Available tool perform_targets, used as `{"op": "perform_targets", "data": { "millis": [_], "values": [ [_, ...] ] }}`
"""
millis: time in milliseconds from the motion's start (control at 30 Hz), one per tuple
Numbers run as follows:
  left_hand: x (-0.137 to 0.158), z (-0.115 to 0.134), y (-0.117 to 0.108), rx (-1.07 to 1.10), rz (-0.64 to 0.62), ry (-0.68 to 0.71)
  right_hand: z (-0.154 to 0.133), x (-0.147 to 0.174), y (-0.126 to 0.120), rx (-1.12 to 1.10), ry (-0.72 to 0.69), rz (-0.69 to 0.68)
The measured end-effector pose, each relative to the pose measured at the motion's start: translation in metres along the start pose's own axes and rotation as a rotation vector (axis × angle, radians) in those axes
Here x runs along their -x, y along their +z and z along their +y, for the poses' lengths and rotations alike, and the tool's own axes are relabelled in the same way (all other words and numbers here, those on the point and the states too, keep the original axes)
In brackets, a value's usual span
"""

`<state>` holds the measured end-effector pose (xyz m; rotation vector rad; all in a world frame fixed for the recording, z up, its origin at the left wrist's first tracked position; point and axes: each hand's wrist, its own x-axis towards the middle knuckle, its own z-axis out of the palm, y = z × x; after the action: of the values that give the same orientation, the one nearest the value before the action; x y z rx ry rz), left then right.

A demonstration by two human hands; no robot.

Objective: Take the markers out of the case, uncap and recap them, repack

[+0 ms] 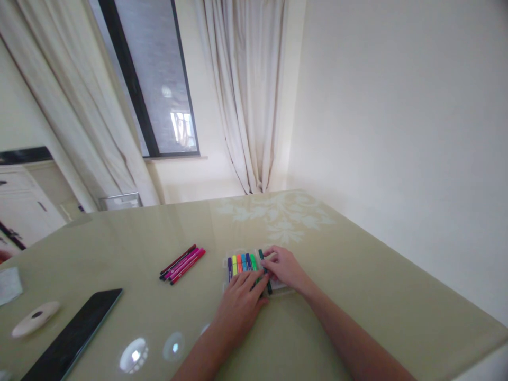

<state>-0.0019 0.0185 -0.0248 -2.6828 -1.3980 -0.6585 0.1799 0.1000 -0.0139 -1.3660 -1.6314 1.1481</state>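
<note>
At a clear case, the right hand pinches a dark green marker, apparently seating it; the left hand lies palm-down over coloured markers inside, grip unclear. Next likely calls for aligning, then pressing down.

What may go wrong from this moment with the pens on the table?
The dark green pen, at the right hand, might slip from the fingertips. The left hand, over the coloured pens in the clear case, could push them out of line. The loose pens on the table might roll if bumped.
</note>
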Motion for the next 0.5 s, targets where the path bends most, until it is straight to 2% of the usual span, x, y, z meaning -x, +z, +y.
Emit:
{"op": "perform_targets", "data": {
  "millis": [500],
  "values": [
    [-0.0023, 0.002, -0.0042, -0.011, -0.04, 0.035, -0.0047, 0.003, 0.0004, 0.121, -0.028, 0.024]
  ]
}}
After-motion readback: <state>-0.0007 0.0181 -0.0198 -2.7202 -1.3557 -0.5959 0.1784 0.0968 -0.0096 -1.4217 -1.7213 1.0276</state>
